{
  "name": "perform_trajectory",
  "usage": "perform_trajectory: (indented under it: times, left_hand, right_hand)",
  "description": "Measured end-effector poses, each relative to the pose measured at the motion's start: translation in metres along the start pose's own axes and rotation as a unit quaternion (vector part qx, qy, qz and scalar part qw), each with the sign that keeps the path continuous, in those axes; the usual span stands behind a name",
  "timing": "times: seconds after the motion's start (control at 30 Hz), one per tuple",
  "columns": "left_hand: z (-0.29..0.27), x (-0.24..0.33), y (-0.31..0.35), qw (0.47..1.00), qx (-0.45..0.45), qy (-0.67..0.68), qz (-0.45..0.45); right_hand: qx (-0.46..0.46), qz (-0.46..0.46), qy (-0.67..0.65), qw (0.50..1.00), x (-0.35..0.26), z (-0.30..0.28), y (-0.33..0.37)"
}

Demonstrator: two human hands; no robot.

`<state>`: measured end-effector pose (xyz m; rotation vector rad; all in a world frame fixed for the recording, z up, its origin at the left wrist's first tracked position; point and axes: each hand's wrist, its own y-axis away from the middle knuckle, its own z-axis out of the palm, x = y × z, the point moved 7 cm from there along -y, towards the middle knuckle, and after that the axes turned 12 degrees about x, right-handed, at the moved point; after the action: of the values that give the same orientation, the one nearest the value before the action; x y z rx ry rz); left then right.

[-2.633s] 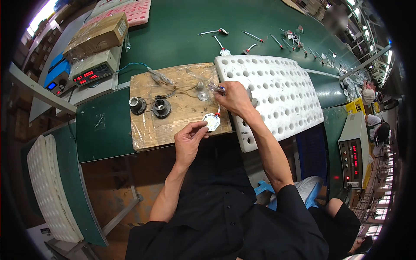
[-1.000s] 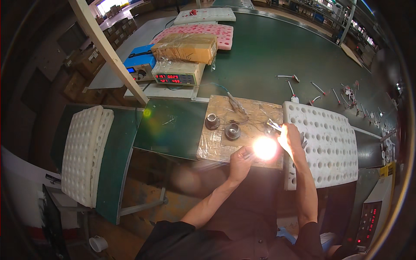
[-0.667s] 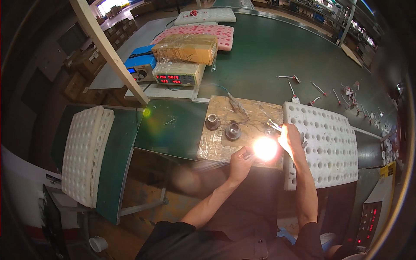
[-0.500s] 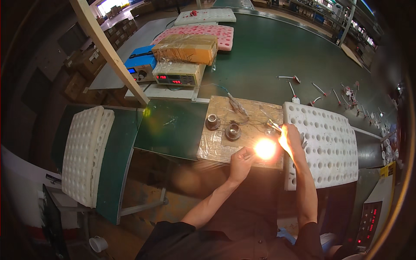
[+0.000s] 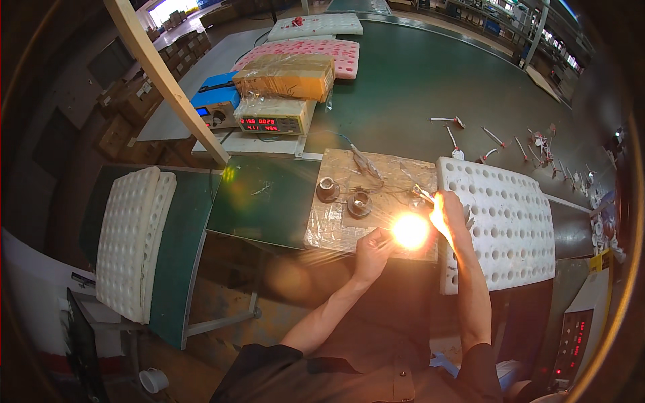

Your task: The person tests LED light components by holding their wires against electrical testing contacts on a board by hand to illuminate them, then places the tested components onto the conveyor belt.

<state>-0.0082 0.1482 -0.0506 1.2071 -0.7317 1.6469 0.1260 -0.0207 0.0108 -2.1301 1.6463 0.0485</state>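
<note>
While you hold that lit lamp (image 5: 410, 230) between your hands, start your check from the far left, where a white foam tray (image 5: 127, 238) rests on a side stand, well apart from the work. Moving right, the meter box (image 5: 277, 117) with red digits sits at the far edge of the tabletop (image 5: 396, 87), and two dark round sockets (image 5: 342, 196) stand on the taped wooden board (image 5: 363, 201), just left of the glow. Your left hand (image 5: 371, 247) has its grip closed on the lamp from the near side; the glare hides exactly how the fingers sit. The lamp itself hangs just above the near right corner of the board, burning bright. Your right hand (image 5: 451, 213) is at the lamp's right side, close to thin wire leads (image 5: 423, 195); the glare hides whether its grip is together or apart. To do this well, I judge you should keep the lamp steady and level, keep bare fingers off the metal contacts, and look aside from the glare. At your right, the holed white tray (image 5: 510, 221) lies near, touching the board's edge.
</note>
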Motion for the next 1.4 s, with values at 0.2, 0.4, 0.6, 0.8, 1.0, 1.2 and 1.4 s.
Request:
perform_trajectory:
  times: [0.2,0.4,0.6,0.8,1.0,1.2,1.4]
  left_hand:
    - [0.004,-0.002,0.001,0.999,-0.031,-0.026,0.002]
    - [0.012,0.011,0.004,0.998,-0.042,0.013,-0.038]
    - [0.020,0.054,-0.020,0.998,-0.045,0.004,0.037]
    - [0.057,0.120,-0.100,0.982,-0.016,-0.051,0.180]
    - [0.117,0.126,-0.107,0.921,-0.034,-0.196,0.335]
    - [0.164,0.011,0.003,0.824,-0.370,-0.319,0.286]
    - [0.179,-0.002,0.033,0.808,-0.301,-0.350,0.366]
  right_hand:
    - [-0.005,0.013,-0.011,1.000,0.001,0.000,0.001]
    - [0.020,0.033,-0.064,0.997,0.003,-0.021,0.011]
    - [0.073,0.131,-0.273,0.950,0.038,-0.059,0.032]
    - [0.071,0.268,-0.340,0.899,0.067,-0.078,0.066]
    - [0.158,0.313,-0.427,0.833,0.085,-0.067,0.088]
    - [0.264,0.215,-0.477,0.810,0.089,-0.066,0.094]
    - [0.283,0.267,-0.454,0.802,0.096,-0.064,0.106]
